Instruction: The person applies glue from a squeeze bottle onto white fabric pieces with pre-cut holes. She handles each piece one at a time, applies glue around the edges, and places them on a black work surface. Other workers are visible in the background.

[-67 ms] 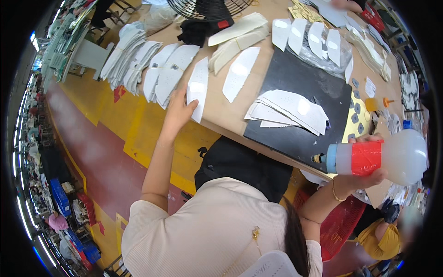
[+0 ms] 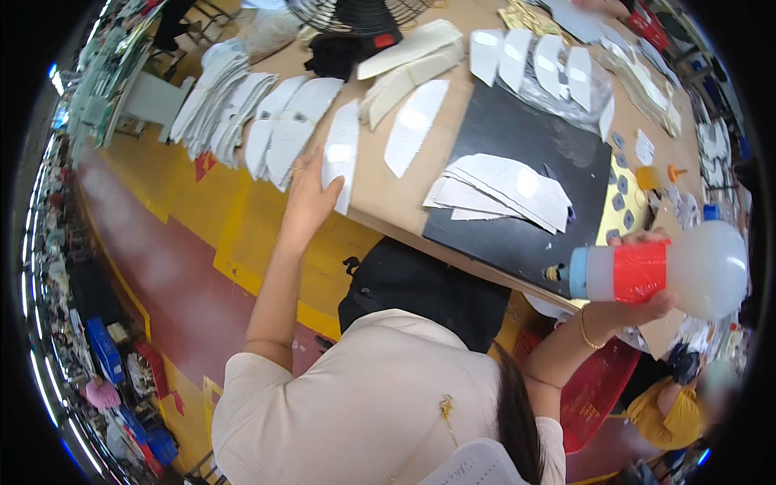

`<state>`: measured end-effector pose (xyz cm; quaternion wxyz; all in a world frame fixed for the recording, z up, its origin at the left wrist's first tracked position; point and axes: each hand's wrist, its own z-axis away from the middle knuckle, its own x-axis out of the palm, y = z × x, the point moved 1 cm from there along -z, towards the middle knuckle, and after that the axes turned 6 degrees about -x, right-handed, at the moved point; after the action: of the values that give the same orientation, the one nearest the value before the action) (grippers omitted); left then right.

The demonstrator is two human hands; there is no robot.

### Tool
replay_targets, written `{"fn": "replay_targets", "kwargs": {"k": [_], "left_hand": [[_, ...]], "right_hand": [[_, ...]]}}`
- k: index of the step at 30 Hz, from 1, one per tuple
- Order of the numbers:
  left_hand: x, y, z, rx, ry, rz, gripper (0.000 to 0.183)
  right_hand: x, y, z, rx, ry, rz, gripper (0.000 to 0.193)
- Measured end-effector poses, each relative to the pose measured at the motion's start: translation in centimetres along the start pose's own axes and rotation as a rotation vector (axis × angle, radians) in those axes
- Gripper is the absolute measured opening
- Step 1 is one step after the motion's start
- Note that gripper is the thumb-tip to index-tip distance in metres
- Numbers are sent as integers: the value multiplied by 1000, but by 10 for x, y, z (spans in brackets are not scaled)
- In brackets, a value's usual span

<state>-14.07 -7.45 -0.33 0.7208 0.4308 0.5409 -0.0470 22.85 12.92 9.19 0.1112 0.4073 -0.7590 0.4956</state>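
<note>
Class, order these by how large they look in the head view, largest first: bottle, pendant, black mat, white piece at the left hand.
1. Black mat, though partly covered
2. Bottle
3. White piece at the left hand
4. Pendant
Nearness to the camera may enlarge the bottle and pendant.

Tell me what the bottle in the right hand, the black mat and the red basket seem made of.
The bottle: probably plastic, smooth and translucent, judging by its milky look and bright highlight. The black mat: perhaps rubber or plastic, mostly matte, with pale scuffs. The red basket: likely moulded plastic, from its even colour and seemingly perforated wall; its finish is hard to tell.
</note>
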Motion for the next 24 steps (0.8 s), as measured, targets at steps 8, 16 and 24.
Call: {"fn": "replay_targets", "kwargs": {"k": [8,16,24], "left_hand": [[42,140,-8,639,-192,223,40],[80,201,-28,750,-327,-56,27],[59,212,-16,501,-877,243,22]], "right_hand": [[18,-1,-6,-77,131,445,82],[7,-17,6,-163,238,611,79],[-3,-1,3,-219,232,673,82]]}}
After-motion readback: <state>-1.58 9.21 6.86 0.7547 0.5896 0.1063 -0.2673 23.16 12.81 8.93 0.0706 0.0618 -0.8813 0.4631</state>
